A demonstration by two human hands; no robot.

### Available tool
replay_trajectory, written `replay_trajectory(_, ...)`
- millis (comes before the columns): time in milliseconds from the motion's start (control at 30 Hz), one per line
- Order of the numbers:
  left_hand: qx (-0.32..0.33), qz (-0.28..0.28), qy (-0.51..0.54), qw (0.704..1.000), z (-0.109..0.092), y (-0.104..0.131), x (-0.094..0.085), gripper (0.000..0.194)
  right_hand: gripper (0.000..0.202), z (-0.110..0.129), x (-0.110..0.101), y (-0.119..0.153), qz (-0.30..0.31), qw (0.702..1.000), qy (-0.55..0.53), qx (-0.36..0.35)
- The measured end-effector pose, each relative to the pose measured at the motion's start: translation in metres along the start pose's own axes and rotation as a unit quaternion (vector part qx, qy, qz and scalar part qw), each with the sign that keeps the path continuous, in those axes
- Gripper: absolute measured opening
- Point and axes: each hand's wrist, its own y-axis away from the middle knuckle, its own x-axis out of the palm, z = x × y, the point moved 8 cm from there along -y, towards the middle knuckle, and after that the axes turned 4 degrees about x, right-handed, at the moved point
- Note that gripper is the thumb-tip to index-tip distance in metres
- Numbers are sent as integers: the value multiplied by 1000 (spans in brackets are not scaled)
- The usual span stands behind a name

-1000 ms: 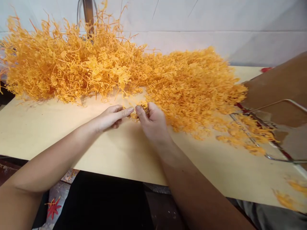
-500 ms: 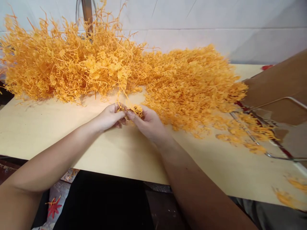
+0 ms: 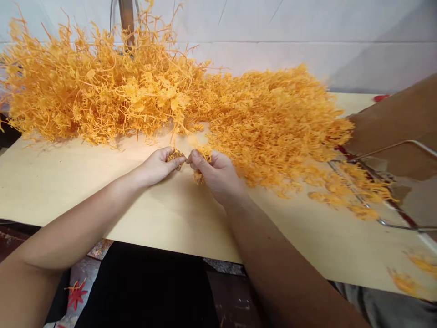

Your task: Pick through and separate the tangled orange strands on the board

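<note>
My left hand [image 3: 162, 165] pinches a small orange sprig [image 3: 175, 156] over the pale tabletop [image 3: 143, 214]. Right beside it, my right hand [image 3: 215, 172] is closed on orange strands [image 3: 204, 151], some of which hang below its fingers. The fingertips of both hands nearly meet. Behind them a tall tangled heap of orange sprigs [image 3: 99, 91] fills the left, and a denser, flatter pile of orange pieces [image 3: 269, 123] lies to the right.
A brown cardboard piece [image 3: 399, 123] and a metal wire frame [image 3: 399, 225] stand at the right, with loose orange bits around them. More orange pieces [image 3: 406, 281] lie near the front right edge. A red star-shaped piece [image 3: 77, 294] is below the table.
My right hand has moved slightly right and turned, with a small gap now between the hands. Orange strands now show below its fingers. My left hand has shifted slightly right.
</note>
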Motion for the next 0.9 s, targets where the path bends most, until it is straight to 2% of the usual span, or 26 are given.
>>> replay_trajectory(200, 46, 51, 5, 998, 2, -4, 6, 6, 33, -2, 3, 0, 22, 999, -22, 18)
replay_trajectory(467, 91, 87, -86, 988, -8, -8, 11, 7, 31, 14, 4, 15, -10, 997, 52, -55)
replay_trajectory(567, 129, 59, -177, 974, -6, -15, 3, 7, 32, 15, -1, 16, -32, 997, 40, -57)
replay_trajectory(667, 149, -23, -304, 941, -4, -24, -16, 9, 35, 25, -11, 17, -64, 995, -26, -74)
replay_trajectory(733, 114, -58, -299, 946, -1, -28, -29, 10, 35, 31, -15, 15, -73, 991, -86, -77)
replay_trajectory(800, 39, -60, -207, 976, 5, -27, -34, 6, 33, 26, -16, 10, -60, 988, -132, -44)
replay_trajectory(900, -53, -8, -66, 996, 9, -13, -22, 11, 38, 6, -17, -1, -56, 988, -141, 25)
